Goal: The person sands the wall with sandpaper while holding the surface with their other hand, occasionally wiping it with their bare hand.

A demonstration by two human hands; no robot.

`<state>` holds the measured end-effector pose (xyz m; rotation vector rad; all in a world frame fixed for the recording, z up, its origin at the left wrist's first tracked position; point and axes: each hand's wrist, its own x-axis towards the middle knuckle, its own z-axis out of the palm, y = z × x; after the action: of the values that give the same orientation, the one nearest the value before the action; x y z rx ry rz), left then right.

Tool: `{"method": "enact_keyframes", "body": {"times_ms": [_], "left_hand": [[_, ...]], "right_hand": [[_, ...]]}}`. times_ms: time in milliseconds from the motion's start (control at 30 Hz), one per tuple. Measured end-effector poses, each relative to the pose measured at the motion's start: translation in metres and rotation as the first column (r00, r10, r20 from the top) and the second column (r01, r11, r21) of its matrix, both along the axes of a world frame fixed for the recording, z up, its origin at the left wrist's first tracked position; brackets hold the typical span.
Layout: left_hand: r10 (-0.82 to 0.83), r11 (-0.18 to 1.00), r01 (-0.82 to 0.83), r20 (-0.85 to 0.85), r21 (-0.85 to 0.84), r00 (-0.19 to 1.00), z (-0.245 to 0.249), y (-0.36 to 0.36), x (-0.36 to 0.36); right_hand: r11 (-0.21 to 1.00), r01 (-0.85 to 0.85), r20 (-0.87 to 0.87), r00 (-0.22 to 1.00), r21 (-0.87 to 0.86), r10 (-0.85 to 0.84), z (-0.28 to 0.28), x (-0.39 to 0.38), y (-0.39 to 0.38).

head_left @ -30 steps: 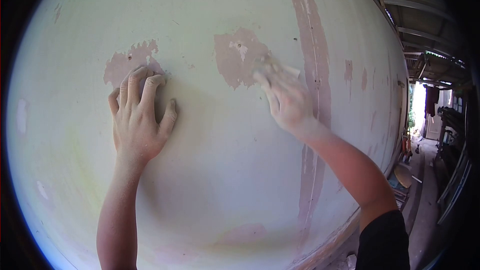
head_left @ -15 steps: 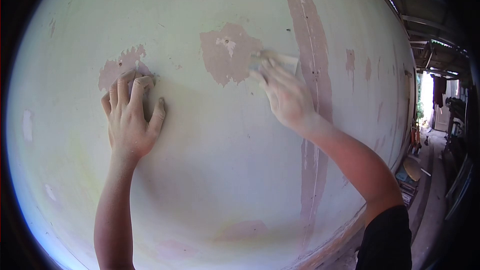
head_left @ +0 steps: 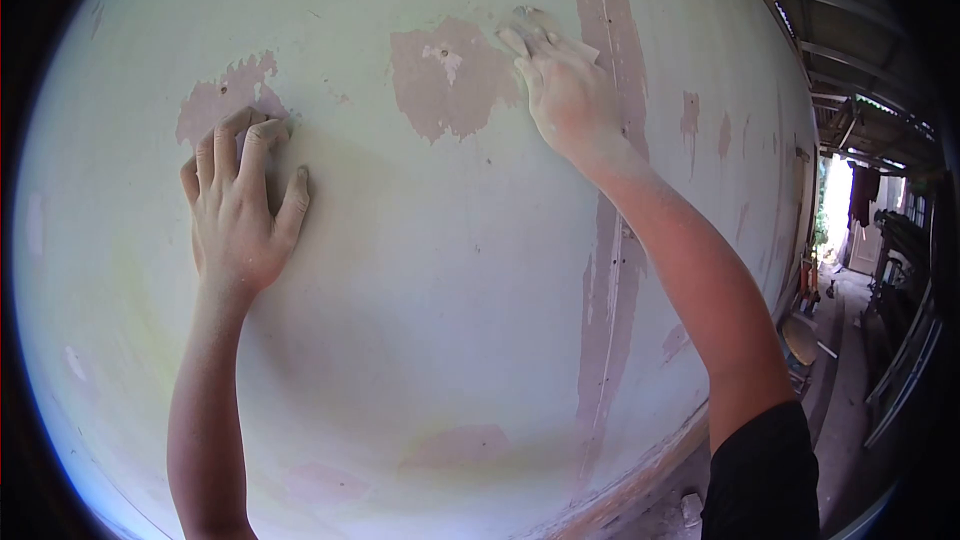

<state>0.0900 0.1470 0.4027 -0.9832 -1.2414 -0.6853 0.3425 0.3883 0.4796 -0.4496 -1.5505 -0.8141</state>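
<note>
Nearest you, your right arm comes up out of a black sleeve [head_left: 765,480] at the lower right, and your bare left forearm rises from the bottom edge.

Your left hand [head_left: 240,210] grasps nothing. It lies spread on the wall [head_left: 430,320] with its fingertips bent, and they touch the lower edge of a pink bare patch [head_left: 220,95]. It looks like a brace for your weight.

Your right hand [head_left: 565,90] is higher, with the fingers pressing a pale sheet [head_left: 585,48] flat against the wall. Only a corner of the sheet shows past your fingers, so whether it is sandpaper or cloth cannot be told. It sits between the larger pink patch [head_left: 445,80] and the long pink stripe [head_left: 610,270] that runs down the wall, just beside both.

The step in hand looks like rubbing down the paint around the top right edge of that larger patch. A next stroke calls for even pressure through flat fingers, with the sheet kept fully under your fingers and the left hand planted.

Farther right, smaller pink spots [head_left: 690,115] dot the wall. Beyond its end is a narrow passage under a roof of beams [head_left: 850,50], with a dark red cloth [head_left: 862,195] hanging in the light.
</note>
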Motion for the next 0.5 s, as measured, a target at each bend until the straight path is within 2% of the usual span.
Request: {"method": "enact_keyframes", "body": {"times_ms": [67, 233, 300, 400, 467, 500], "left_hand": [[-0.007, 1.0, 0.007, -0.01, 0.005, 1.0, 0.001, 0.0, 0.0], [-0.024, 1.0, 0.024, -0.01, 0.001, 1.0, -0.002, 0.0, 0.0], [-0.028, 1.0, 0.028, -0.026, -0.008, 0.999, -0.002, 0.001, 0.001], [-0.018, 1.0, 0.018, -0.032, -0.003, 0.999, 0.002, 0.003, 0.001], [-0.015, 1.0, 0.015, -0.017, -0.016, 1.0, 0.002, 0.002, 0.003], [-0.022, 0.999, 0.022, 0.003, -0.038, 1.0, 0.003, 0.001, 0.004]], "right_hand": [[0.984, 0.02, 0.072, 0.997, 0.175, -0.033, -0.027, 0.005, -0.004], [0.968, -0.043, 0.267, 0.963, 0.247, -0.025, -0.125, 0.021, -0.009], [0.932, 0.035, 0.367, 0.914, 0.36, -0.176, -0.142, 0.03, -0.008], [0.932, 0.031, 0.364, 0.915, 0.362, -0.172, -0.107, 0.036, -0.003], [0.975, -0.01, 0.233, 0.972, 0.221, -0.043, -0.066, 0.023, 0.0], [0.979, 0.004, 0.198, 0.979, 0.203, -0.045, -0.037, 0.019, -0.003]]}}
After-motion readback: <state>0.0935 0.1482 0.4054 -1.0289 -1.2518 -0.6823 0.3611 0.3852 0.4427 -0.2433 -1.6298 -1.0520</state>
